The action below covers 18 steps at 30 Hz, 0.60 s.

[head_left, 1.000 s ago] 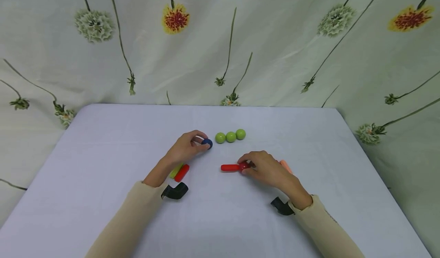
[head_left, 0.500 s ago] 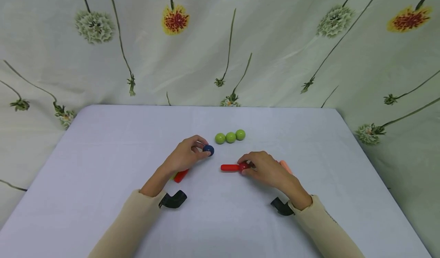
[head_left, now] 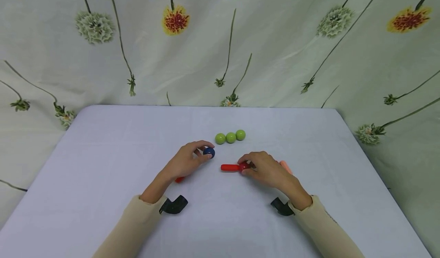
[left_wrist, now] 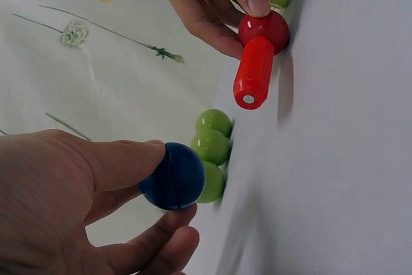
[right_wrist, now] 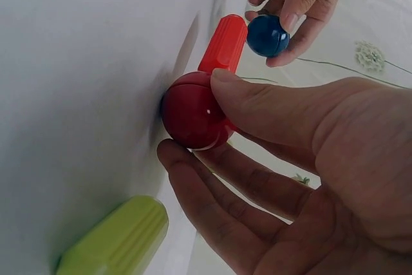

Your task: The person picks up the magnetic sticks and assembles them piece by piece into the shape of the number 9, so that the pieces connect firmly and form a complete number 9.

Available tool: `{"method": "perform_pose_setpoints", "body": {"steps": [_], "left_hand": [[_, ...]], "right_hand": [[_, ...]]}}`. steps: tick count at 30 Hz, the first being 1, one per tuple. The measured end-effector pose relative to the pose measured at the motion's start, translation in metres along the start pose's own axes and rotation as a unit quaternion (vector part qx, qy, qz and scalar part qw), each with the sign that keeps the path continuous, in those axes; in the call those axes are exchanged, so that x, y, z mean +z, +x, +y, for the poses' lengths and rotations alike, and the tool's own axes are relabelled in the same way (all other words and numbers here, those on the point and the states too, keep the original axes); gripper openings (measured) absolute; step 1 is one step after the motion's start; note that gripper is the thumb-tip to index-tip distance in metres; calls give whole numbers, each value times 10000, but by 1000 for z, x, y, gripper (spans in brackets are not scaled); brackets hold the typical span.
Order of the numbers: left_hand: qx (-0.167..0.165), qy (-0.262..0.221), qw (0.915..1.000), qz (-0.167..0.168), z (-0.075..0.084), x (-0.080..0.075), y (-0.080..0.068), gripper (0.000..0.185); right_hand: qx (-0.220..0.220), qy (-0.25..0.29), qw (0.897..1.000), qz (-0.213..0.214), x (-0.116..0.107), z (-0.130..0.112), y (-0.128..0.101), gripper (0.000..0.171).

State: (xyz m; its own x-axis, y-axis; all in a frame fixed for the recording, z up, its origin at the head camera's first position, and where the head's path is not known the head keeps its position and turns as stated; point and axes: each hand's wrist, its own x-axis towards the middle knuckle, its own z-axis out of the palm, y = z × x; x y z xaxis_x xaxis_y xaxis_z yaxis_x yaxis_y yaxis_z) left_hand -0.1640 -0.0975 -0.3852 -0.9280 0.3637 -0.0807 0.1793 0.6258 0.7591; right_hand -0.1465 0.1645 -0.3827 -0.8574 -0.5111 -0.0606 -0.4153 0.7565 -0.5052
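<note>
My left hand (head_left: 187, 162) pinches a dark blue ball (head_left: 209, 152) between thumb and fingers, just above the table; the ball (left_wrist: 171, 176) shows close up in the left wrist view and the ball (right_wrist: 267, 35) also appears in the right wrist view. My right hand (head_left: 264, 168) holds a red ball (head_left: 244, 166) joined to a short red rod (head_left: 230, 168) lying on the table. In the right wrist view my thumb and fingers grip the red ball (right_wrist: 193, 112), with the red rod (right_wrist: 223, 43) pointing away. Three green balls (head_left: 230, 137) sit in a row behind both hands.
A white table (head_left: 103, 143) stands before a flowered curtain (head_left: 275, 40). A red rod end (head_left: 179, 179) peeks from under my left hand. A green rod (right_wrist: 116, 239) lies by my right hand, a peach rod (head_left: 286, 165) behind it. Black wrist mounts (head_left: 173, 205) sit on both forearms.
My left hand has carried the blue ball right and toward me, nearer the red rod's free end. My right hand has stayed on the red ball.
</note>
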Motion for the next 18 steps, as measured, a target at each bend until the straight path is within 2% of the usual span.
{"method": "perform_pose_setpoints", "body": {"steps": [6, 11, 18], "left_hand": [[-157, -41, 9999, 30, 2, 3, -2, 28], [-97, -191, 9998, -49, 1, 8, -2, 27], [-23, -83, 9999, -52, -1, 13, -2, 25]], "right_hand": [[31, 16, 10000, -20, -1, -1, 0, 25], [103, 8, 9999, -30, -1, -2, 0, 26], [218, 32, 9997, -39, -2, -2, 0, 25]]}}
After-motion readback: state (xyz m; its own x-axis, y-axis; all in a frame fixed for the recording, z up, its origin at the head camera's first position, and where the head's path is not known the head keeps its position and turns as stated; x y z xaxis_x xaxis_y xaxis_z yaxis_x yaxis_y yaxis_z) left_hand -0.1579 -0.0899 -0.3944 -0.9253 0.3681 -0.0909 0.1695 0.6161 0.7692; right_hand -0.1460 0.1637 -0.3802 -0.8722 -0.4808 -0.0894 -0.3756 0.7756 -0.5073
